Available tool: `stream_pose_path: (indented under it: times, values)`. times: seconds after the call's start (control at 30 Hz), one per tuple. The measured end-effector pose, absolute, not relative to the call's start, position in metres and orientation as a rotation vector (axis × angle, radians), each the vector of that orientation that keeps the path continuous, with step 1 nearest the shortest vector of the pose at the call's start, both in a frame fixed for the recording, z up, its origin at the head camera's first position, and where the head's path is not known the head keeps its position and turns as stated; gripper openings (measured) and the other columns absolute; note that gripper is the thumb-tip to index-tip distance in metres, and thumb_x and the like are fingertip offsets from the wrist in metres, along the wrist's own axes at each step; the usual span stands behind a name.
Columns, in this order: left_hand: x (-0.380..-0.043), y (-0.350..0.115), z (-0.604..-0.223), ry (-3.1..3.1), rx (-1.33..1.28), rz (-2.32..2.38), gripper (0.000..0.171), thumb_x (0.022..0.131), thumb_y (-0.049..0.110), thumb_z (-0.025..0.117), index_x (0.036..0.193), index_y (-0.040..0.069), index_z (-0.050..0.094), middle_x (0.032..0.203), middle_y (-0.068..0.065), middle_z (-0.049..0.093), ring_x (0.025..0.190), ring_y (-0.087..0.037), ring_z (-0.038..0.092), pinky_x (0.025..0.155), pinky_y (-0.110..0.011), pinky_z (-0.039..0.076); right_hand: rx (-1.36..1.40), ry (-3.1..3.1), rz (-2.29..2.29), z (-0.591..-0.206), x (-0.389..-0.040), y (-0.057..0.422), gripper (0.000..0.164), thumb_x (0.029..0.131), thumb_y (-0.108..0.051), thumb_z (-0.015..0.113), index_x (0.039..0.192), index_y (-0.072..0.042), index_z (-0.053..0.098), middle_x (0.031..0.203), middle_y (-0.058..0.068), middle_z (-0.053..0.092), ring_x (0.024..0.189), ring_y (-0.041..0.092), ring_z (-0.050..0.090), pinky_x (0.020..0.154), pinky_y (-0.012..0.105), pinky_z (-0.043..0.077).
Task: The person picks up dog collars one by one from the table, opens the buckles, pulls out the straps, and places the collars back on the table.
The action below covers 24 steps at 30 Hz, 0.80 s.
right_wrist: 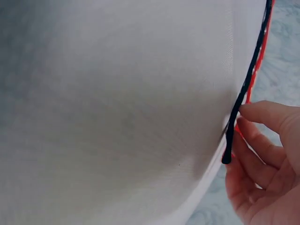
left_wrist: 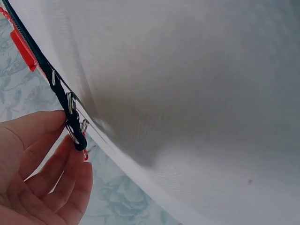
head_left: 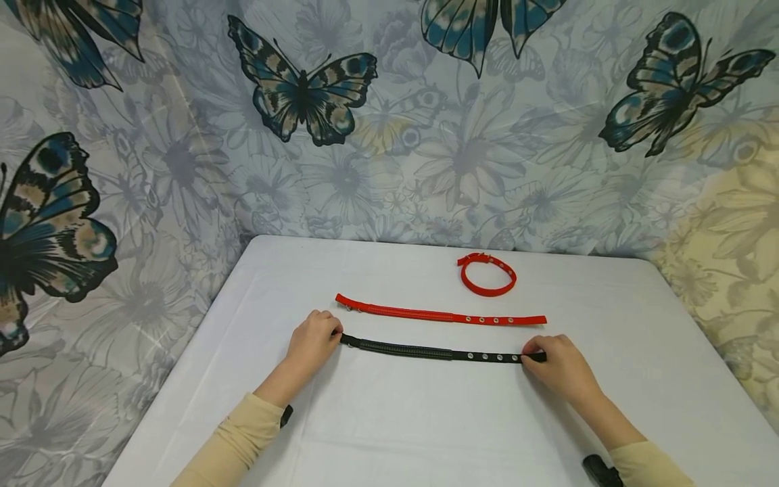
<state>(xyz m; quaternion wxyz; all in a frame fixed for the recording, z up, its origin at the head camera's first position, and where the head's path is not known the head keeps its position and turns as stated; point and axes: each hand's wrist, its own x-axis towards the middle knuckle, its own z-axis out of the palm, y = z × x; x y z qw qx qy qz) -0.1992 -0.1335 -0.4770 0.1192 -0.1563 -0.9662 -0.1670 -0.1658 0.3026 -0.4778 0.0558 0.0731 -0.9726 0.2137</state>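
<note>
A black collar (head_left: pixel 408 350) with metal eyelets lies stretched out across the white table, nearly straight. My left hand (head_left: pixel 313 341) pinches its buckle end; in the left wrist view the metal buckle and rings (left_wrist: pixel 71 105) show beside the thumb. The other end, past the eyelets, is pinched between thumb and fingers of my right hand (head_left: pixel 562 368). Just behind it, roughly parallel, lies a red collar (head_left: pixel 414 314) of similar length, unfastened. Edge-on in the right wrist view, the black collar (right_wrist: pixel 246 84) partly hides the red one.
Farther back on the right, a second red collar (head_left: pixel 489 292) lies fastened into a loop. A white cloth covers the table (head_left: pixel 389 419). Behind and to the left hangs butterfly-patterned fabric or wallpaper (head_left: pixel 389 169), close to the table's back edge.
</note>
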Motion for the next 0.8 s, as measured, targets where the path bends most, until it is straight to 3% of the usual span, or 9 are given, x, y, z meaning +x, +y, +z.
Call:
stream_pose_path:
  times: [0.53,0.8]
  values:
    - [-0.199,-0.133,-0.476,-2.861,-0.466,-0.464,0.009,0.080,0.003,0.077,0.078,0.010,0.071,0.073,0.001,0.061,0.069,-0.018,0.057,0.055,-0.030,0.049,0.264,-2.968,0.682,-0.478,-0.167,0.302,0.009,0.079,-0.004,0.074,0.085,-0.006,0.069,0.084,0.004,0.064,0.079,0.023,0.060,0.071,0.045,0.052]
    - [-0.192,-0.121,-0.471,-2.687,-0.555,-0.520,0.009,0.078,0.010,0.079,0.083,0.010,0.071,0.085,-0.002,0.066,0.076,-0.021,0.059,0.062,-0.035,0.049,0.332,-2.902,0.713,-0.473,-0.168,0.297,0.009,0.081,-0.002,0.073,0.088,-0.007,0.070,0.086,0.003,0.067,0.084,0.027,0.064,0.073,0.044,0.055]
